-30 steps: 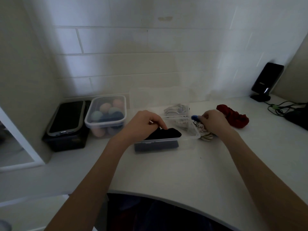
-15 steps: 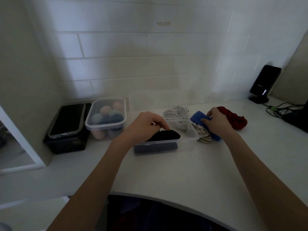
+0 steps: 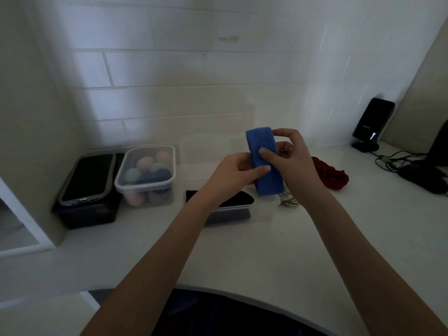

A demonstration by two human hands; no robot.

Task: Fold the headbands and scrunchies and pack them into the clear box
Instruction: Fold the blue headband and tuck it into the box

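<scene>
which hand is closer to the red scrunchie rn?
Right. The right hand holds the blue headband just left of the red scrunchie; the left hand is farther left, beyond the headband.

Blue headband (image 3: 265,163) at centre, dark red scrunchie (image 3: 331,174) at 3 o'clock, black fabric (image 3: 238,198) in clear box (image 3: 230,210), pastel peach, teal and blue balls (image 3: 148,170) at 9 o'clock, possibly striped scrunchie (image 3: 288,200), white tabletop (image 3: 266,251).

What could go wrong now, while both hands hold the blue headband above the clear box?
The blue headband is pinched only by fingertips of the left hand and right hand; it could slip or unfold. The clear box already holds a black item, so space may be tight.
</scene>
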